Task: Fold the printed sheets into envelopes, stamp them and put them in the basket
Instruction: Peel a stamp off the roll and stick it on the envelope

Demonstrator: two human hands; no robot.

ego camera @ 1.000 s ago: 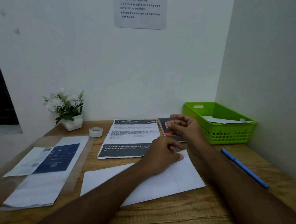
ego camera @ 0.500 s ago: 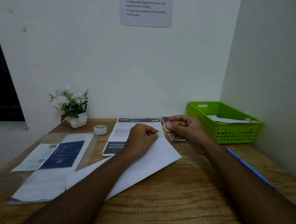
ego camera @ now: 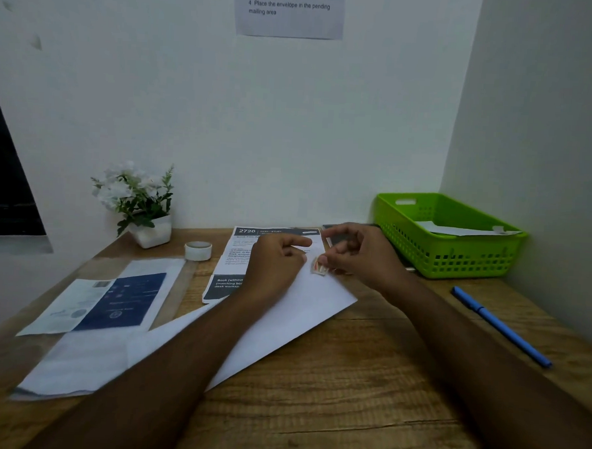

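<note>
A plain white envelope (ego camera: 293, 313) lies tilted across the wooden desk, its far corner up by my hands. My left hand (ego camera: 275, 261) presses on that far end, fingers curled and forefinger stretched out. My right hand (ego camera: 358, 255) pinches a small reddish stamp (ego camera: 319, 267) right at the envelope's far corner, beside the left hand. A printed sheet (ego camera: 245, 252) with a dark header lies under the left hand. The green basket (ego camera: 443, 259) stands at the back right, holding a white envelope (ego camera: 465, 229).
A blue pen (ego camera: 498, 326) lies on the desk right of my right arm. A small tape roll (ego camera: 198, 250) and a potted white flower (ego camera: 138, 202) stand at the back left. More printed sheets (ego camera: 112, 304) lie at the left. A dark card (ego camera: 338, 238) shows behind my right hand.
The envelope has swung round, its right end now pointing away. My left hand moved up with it, and my right hand brought the stamp down onto the envelope's corner.
</note>
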